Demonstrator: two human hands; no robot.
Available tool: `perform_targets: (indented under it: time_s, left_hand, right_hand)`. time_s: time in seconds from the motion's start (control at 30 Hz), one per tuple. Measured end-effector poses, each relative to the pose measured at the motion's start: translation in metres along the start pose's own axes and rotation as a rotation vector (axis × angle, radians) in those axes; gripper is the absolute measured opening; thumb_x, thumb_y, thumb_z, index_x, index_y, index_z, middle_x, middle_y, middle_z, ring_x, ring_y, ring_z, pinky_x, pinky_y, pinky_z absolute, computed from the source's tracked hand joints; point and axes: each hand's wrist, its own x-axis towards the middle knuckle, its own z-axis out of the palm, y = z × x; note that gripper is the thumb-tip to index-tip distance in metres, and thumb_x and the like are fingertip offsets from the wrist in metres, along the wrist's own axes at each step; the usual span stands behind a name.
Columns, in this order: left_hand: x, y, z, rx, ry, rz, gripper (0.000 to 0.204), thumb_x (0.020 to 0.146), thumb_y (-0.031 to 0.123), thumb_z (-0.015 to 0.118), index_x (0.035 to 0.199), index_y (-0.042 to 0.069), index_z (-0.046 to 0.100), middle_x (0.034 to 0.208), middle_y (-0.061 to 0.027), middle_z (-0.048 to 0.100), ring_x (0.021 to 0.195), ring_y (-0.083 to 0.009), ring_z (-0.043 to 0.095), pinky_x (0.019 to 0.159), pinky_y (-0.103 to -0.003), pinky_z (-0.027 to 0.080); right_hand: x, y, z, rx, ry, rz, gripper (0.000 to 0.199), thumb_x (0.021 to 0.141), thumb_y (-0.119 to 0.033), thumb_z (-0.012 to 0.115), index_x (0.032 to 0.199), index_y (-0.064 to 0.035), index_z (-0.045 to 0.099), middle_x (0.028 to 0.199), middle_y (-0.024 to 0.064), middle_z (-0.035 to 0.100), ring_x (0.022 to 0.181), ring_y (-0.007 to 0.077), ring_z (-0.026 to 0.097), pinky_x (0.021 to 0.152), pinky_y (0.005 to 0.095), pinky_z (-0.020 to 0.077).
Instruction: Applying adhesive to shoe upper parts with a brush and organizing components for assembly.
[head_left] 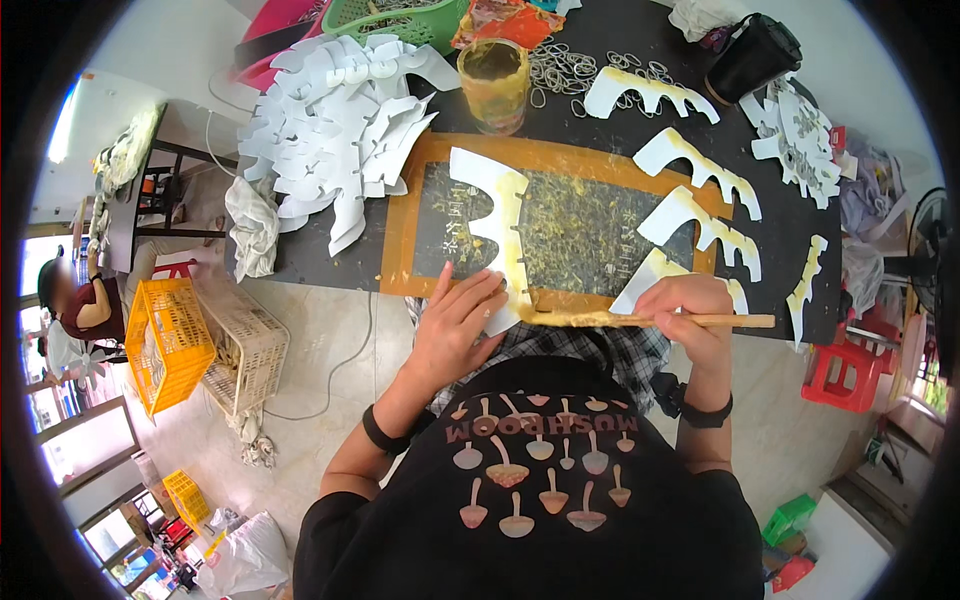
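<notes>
My left hand lies with fingers spread on the lower end of a white notched cutout, on a board edged with brown tape. Yellow paste coats the cutout's notched right edge. My right hand is closed round a wooden stick, held level. Its paste-covered left end meets the cutout's bottom tip; whether it has bristles I cannot tell. Under and beside my right hand lies another pasted cutout. More pasted cutouts lie at the right, some overlapping the board.
A heap of white cutouts covers the table's left side. Behind the board stand a paste-smeared cup, metal rings, a green basket and a black tumbler. Crates stand left; a person sits beyond.
</notes>
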Motion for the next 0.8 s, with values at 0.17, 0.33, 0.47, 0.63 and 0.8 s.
perform_targets:
  time_s: [0.17,0.33,0.47,0.63,0.8]
  left_hand:
    - [-0.001,0.0,-0.001,-0.002,-0.017,-0.003,0.047,0.063,0.008,0.074,0.108,0.007,0.06,0.117,-0.0102,0.057,0.116,-0.0262,0.051,0.106,-0.051,0.026]
    - [-0.001,0.0,0.002,-0.047,0.02,-0.016,0.043,0.064,0.008,0.076,0.104,0.008,0.062,0.119,-0.0099,0.058,0.115,-0.0276,0.052,0.106,-0.053,0.025]
    - [-0.002,-0.001,0.002,-0.017,0.01,0.01,0.041,0.066,0.01,0.074,0.105,0.005,0.061,0.12,-0.0118,0.057,0.116,-0.0278,0.051,0.106,-0.052,0.026]
    - [-0.001,0.0,0.002,-0.058,0.035,-0.006,0.043,0.063,0.007,0.076,0.104,0.007,0.063,0.12,-0.0102,0.058,0.115,-0.0279,0.053,0.106,-0.054,0.025]
    - [-0.002,0.0,0.001,-0.029,0.014,0.007,0.041,0.065,0.009,0.074,0.104,0.005,0.062,0.119,-0.0117,0.057,0.116,-0.0277,0.052,0.105,-0.052,0.027]
  right_hand:
    - [-0.012,0.011,-0.003,0.148,0.015,-0.017,0.016,0.076,-0.008,0.054,0.076,0.0054,0.062,0.071,0.013,0.063,0.053,0.0165,0.058,0.051,0.026,0.0459]
    - [-0.026,0.02,0.007,0.208,0.406,0.162,0.022,0.088,-0.009,0.049,0.089,0.0075,0.063,0.071,0.0135,0.064,0.058,0.0159,0.063,0.052,0.0253,0.0516]
    - [-0.032,0.025,0.013,0.152,0.395,0.279,0.025,0.091,-0.011,0.049,0.087,0.0079,0.064,0.07,0.0135,0.064,0.059,0.0154,0.063,0.053,0.0237,0.0529]
    - [-0.034,0.026,0.015,0.172,0.431,0.251,0.027,0.092,-0.012,0.049,0.081,0.0076,0.064,0.065,0.0124,0.064,0.054,0.0147,0.062,0.052,0.0236,0.0523]
    - [-0.036,0.028,0.019,0.168,0.434,0.33,0.029,0.092,-0.013,0.048,0.078,0.007,0.064,0.063,0.012,0.063,0.051,0.0144,0.061,0.05,0.0234,0.0512]
